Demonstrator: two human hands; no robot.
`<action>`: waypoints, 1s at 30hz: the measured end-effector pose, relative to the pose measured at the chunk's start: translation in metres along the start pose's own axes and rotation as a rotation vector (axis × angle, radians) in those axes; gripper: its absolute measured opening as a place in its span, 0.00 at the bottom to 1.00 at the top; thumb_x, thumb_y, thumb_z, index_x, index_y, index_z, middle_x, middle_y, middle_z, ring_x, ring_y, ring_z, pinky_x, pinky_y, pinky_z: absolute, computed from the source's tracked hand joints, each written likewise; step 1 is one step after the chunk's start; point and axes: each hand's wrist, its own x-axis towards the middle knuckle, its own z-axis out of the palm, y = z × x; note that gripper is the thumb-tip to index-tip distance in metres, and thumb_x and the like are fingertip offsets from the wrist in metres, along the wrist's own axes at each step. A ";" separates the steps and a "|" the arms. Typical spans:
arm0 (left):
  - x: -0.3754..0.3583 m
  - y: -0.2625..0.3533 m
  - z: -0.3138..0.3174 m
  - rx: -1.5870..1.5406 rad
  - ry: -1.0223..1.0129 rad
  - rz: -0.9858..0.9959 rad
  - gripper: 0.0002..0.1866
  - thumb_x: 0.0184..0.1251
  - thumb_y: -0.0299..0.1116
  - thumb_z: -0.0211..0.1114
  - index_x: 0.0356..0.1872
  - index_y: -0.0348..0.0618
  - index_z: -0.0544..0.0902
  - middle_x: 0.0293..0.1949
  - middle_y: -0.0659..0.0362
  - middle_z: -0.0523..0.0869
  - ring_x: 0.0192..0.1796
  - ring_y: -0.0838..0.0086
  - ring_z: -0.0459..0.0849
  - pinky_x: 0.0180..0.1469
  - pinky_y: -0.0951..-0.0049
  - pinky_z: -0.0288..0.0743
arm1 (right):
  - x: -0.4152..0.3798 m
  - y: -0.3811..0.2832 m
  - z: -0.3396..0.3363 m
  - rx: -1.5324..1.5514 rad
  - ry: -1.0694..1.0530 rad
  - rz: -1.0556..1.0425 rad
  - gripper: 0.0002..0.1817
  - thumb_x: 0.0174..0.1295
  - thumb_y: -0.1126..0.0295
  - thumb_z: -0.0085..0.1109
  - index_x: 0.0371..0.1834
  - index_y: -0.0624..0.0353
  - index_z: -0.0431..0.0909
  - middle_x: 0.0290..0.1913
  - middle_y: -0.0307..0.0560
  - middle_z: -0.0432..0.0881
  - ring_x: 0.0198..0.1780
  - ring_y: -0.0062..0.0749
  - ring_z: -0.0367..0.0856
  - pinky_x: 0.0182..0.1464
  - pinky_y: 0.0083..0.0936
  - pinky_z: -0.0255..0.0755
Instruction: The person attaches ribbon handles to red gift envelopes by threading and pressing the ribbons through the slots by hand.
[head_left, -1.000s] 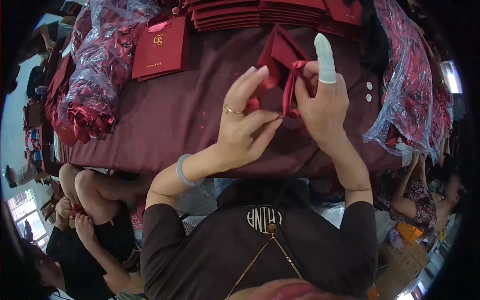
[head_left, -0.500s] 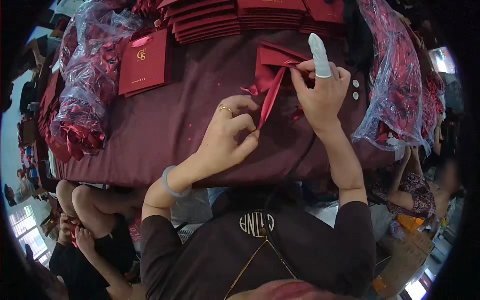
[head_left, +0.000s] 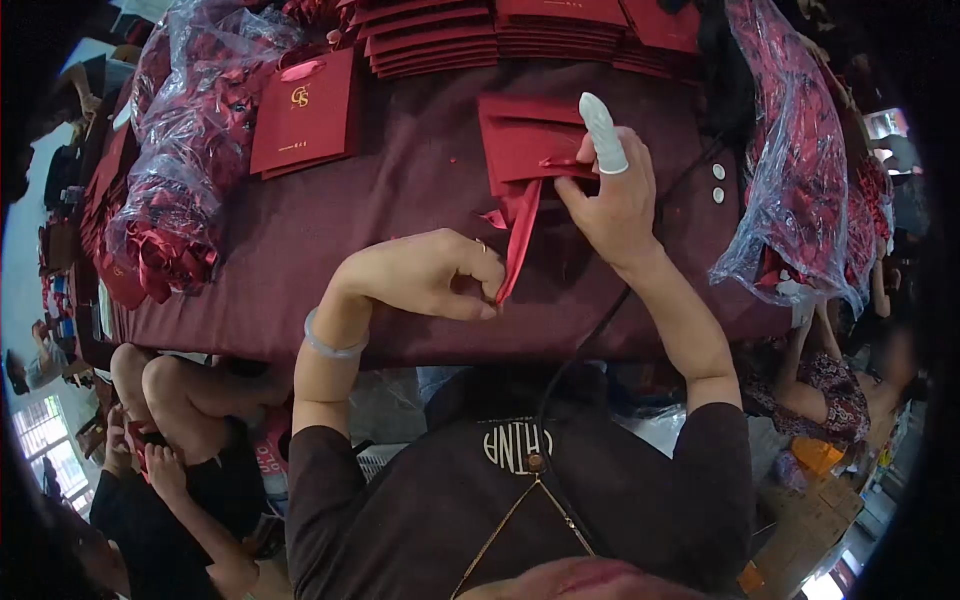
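Observation:
A red paper bag (head_left: 515, 145) lies tilted on the dark red tablecloth, with a red ribbon (head_left: 520, 240) running from its edge toward me. My left hand (head_left: 430, 275), with a ring and a bracelet at the wrist, is closed on the ribbon's lower end. My right hand (head_left: 615, 205) pinches the bag's edge near a small fold of ribbon. Its index finger wears a white finger cot (head_left: 603, 135) and points up. A short ribbon end (head_left: 492, 217) sticks out left of the long strip.
Stacked red bags (head_left: 430, 40) line the back. One gold-lettered bag (head_left: 305, 115) lies at the left. Plastic-wrapped red bundles (head_left: 185, 150) flank both sides, the other (head_left: 800, 170) at right. Two white discs (head_left: 718, 183) lie at right. People sit at both sides. A black cable crosses the cloth.
The bag has shifted left and turned, showing more of its face. My right hand has moved left with it. My left hand has moved slightly down and left and turned, with the ribbon held.

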 end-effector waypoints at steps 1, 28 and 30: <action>0.000 0.001 0.000 -0.062 -0.073 -0.009 0.06 0.55 0.28 0.69 0.30 0.38 0.81 0.27 0.56 0.81 0.29 0.64 0.78 0.32 0.69 0.71 | 0.002 -0.003 -0.004 -0.081 -0.048 0.032 0.46 0.38 0.74 0.69 0.69 0.51 0.63 0.44 0.47 0.70 0.42 0.42 0.71 0.45 0.35 0.65; 0.021 -0.020 0.006 1.005 0.410 0.156 0.33 0.50 0.29 0.64 0.63 0.42 0.70 0.66 0.55 0.71 0.68 0.65 0.68 0.70 0.57 0.57 | 0.015 0.013 -0.057 0.411 -0.829 0.445 0.40 0.55 0.69 0.64 0.68 0.70 0.55 0.31 0.51 0.82 0.32 0.35 0.81 0.37 0.28 0.73; 0.018 -0.018 -0.003 1.101 0.607 0.228 0.25 0.53 0.26 0.60 0.56 0.40 0.76 0.57 0.54 0.78 0.61 0.63 0.76 0.64 0.61 0.68 | 0.018 0.011 -0.056 0.774 -0.533 0.595 0.33 0.62 0.71 0.59 0.69 0.66 0.57 0.32 0.39 0.79 0.33 0.18 0.76 0.38 0.17 0.70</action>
